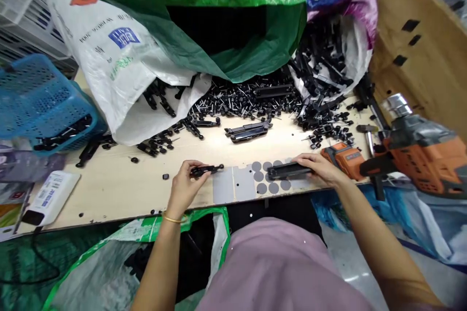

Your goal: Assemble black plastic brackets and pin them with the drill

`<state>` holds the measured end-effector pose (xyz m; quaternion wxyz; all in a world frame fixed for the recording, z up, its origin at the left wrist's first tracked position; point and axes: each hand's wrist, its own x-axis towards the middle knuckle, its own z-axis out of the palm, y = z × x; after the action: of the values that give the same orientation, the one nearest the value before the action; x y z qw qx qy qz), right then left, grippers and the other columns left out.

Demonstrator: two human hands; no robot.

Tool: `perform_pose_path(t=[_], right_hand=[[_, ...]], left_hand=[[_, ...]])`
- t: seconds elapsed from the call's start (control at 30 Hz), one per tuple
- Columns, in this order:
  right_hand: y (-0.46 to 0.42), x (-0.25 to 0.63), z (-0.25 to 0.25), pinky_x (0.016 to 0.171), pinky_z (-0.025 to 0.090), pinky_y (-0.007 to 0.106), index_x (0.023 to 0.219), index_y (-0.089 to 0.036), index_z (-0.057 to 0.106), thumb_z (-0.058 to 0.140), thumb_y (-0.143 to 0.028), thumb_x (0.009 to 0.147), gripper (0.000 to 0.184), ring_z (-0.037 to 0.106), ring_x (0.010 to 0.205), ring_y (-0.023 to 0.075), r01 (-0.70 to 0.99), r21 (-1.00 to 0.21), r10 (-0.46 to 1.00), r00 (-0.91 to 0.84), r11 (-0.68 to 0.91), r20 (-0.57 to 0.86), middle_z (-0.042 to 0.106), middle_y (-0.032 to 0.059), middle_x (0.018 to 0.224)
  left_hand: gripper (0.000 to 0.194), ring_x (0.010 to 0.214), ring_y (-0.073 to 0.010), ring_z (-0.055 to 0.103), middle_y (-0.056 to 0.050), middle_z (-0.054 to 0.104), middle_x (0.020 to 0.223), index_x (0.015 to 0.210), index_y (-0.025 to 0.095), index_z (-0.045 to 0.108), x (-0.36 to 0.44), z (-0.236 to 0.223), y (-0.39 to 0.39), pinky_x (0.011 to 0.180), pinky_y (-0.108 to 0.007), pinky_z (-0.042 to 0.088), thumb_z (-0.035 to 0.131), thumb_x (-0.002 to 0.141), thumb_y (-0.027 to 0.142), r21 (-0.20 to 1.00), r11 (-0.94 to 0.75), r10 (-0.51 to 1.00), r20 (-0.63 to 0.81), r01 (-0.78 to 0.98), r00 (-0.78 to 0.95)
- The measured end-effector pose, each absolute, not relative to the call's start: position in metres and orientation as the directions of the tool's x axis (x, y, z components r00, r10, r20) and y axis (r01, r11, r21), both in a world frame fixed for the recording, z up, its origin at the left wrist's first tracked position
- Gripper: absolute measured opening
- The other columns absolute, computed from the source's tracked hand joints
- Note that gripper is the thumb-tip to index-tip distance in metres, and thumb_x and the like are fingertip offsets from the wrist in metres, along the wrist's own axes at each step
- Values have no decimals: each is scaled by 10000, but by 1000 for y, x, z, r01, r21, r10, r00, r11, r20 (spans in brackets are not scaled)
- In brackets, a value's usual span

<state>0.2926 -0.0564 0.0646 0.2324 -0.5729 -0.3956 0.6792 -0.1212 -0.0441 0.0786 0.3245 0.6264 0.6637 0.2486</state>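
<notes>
My left hand [186, 182] is closed on a small black plastic part [205, 170] with a knob at its end, held just above the table. To the right, my right hand [318, 167] grips the end of a longer black plastic bar [288, 170], which lies over a patch with grey round dots [273, 187]. Grey rectangular pads [223, 187] lie between the two hands. Beyond them, two black slotted bars [248, 131] rest side by side on the wooden tabletop [120, 189].
Loose black knobs with metal pins [237, 99] are heaped along the back, below a green sack [233, 65]. A white sack [134, 82] and a blue basket [44, 102] stand left. An orange cordless drill [419, 150] lies right, by a wooden side board [412, 48].
</notes>
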Motion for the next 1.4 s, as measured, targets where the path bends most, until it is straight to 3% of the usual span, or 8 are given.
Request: perform_pose_path(t=[0.1,0.2,0.27,0.37,0.47,0.7,0.83,1.4], right_hand=[[-31,298,74,441,295,198,785,-155,637,565,-412,790,266,432,506,77,524,-788,776,-329,-324,-538,557,-3,658],[1,271,80,571,371,239,698,-162,623,587,-284,742,134,523,623,141,827,-563,794,-340,-4,-504,585,21,654],[10,240,79,626,408,265,845,-169,636,589,-219,719,144,566,707,180,906,-416,849,-280,80,-448,618,64,809],[-2,199,65,713,463,313,1228,-182,482,568,-136,719,518,574,879,225,887,-442,927,-272,138,-258,523,136,1137],[-27,187,42,849,469,400,1380,-189,284,556,-135,743,694,501,1061,271,807,-571,968,-237,150,-82,449,149,1202],[-62,208,17,892,461,457,1293,-247,427,508,-156,788,520,518,999,268,648,-759,985,-161,60,-60,506,92,1043],[-72,205,18,914,447,468,1385,-266,323,493,-144,778,642,503,1037,273,628,-776,982,-172,52,-73,488,101,1096],[-75,201,17,980,405,451,1391,-264,352,495,-141,744,673,467,1110,259,616,-785,989,-146,67,-30,473,87,1182]], left_hand=[[361,716,-151,612,-1,653,896,998,219,522,-104,100,-42,661,-265,477,652,747,442,676,54,936,-290,735,197],[260,704,-155,589,2,641,824,891,208,568,-54,95,-32,654,-263,456,652,753,411,652,-97,877,-302,752,375],[212,730,-179,584,-16,627,791,859,190,582,-17,78,-27,663,-282,456,654,754,360,612,-162,899,-232,774,372],[209,846,-198,583,-49,624,892,965,176,592,23,46,-30,763,-311,467,629,776,257,619,-192,948,-85,762,308],[280,942,-199,568,-69,613,986,1103,176,559,33,23,-39,844,-326,463,568,829,230,676,-206,965,19,707,263],[341,944,-200,540,-78,609,1016,1251,194,491,28,17,-53,882,-370,440,429,925,273,693,-260,957,93,672,274],[339,970,-211,494,-102,534,1012,1209,175,552,36,10,-55,874,-361,426,440,918,308,629,-257,966,152,734,209],[379,810,-205,489,-76,502,839,1229,158,536,46,-5,-58,738,-334,418,361,948,341,500,-282,960,149,819,239]])
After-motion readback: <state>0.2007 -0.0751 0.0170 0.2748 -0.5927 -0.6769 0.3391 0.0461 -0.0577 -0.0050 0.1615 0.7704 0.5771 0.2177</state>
